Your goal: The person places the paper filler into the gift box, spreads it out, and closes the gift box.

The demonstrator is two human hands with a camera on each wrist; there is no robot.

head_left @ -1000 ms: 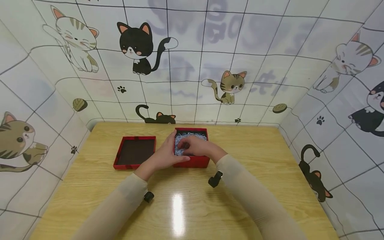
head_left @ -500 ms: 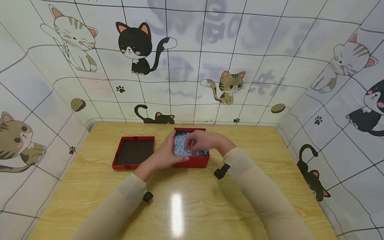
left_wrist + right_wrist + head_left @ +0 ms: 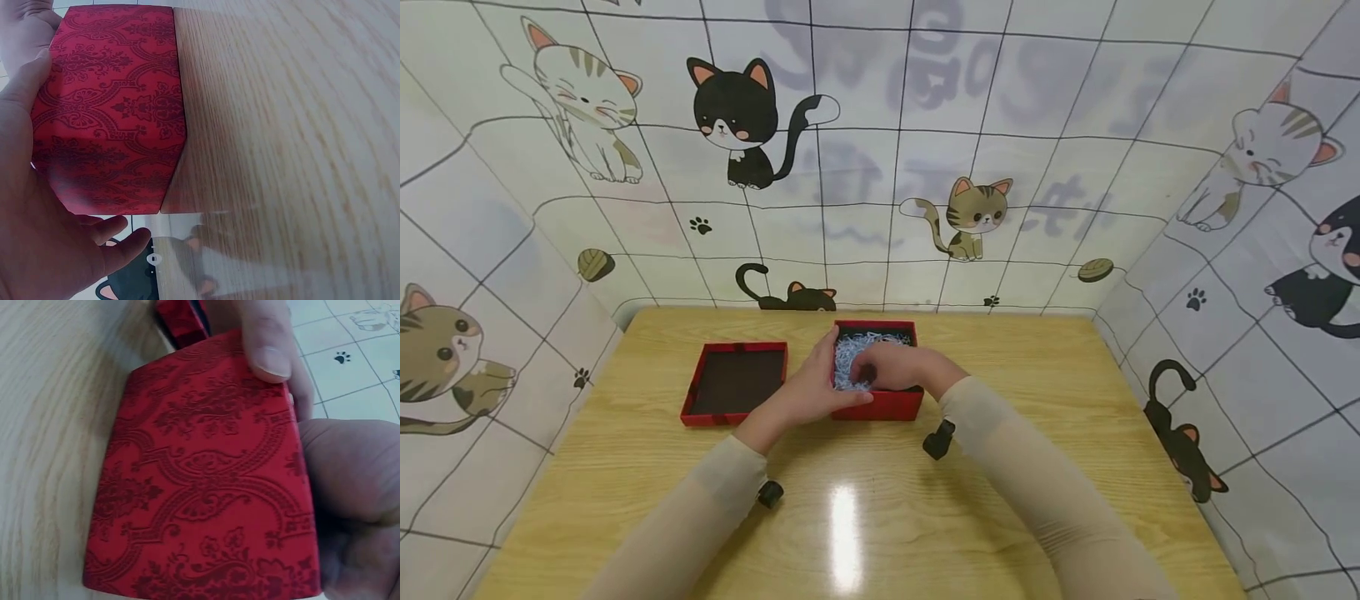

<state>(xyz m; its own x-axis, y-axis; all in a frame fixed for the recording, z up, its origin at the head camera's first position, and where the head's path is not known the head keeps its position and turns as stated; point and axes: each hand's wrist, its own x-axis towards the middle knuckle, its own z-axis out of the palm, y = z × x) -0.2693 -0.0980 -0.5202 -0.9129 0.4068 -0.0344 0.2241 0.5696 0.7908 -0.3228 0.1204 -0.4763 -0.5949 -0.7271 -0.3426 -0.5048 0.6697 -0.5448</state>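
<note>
A red box (image 3: 883,406) with a damask-like pattern stands on the table, filled with pale blue shredded paper (image 3: 848,346). My left hand (image 3: 805,390) grips the box's left side, thumb along the front wall and fingers around the far side. In the left wrist view, fingertips of that hand (image 3: 56,231) show past the box's edge. My right hand (image 3: 901,367) reaches down into the box from the right, fingers curled into the shredded paper. Its fingertips are hidden among the strands. In the right wrist view, the right hand (image 3: 356,469) sits behind the box wall.
Left of the box lies a shallow red lid (image 3: 737,382), dark inside facing up. Both rest on a wooden table (image 3: 1015,492). Behind the table's far edge rises a white cat-print wall covering (image 3: 865,225), which also stands at both sides.
My right hand lifted a little from the paper and moved right, fingers pinched, then came back down into the box. The left hand, box and lid have stayed in place.
</note>
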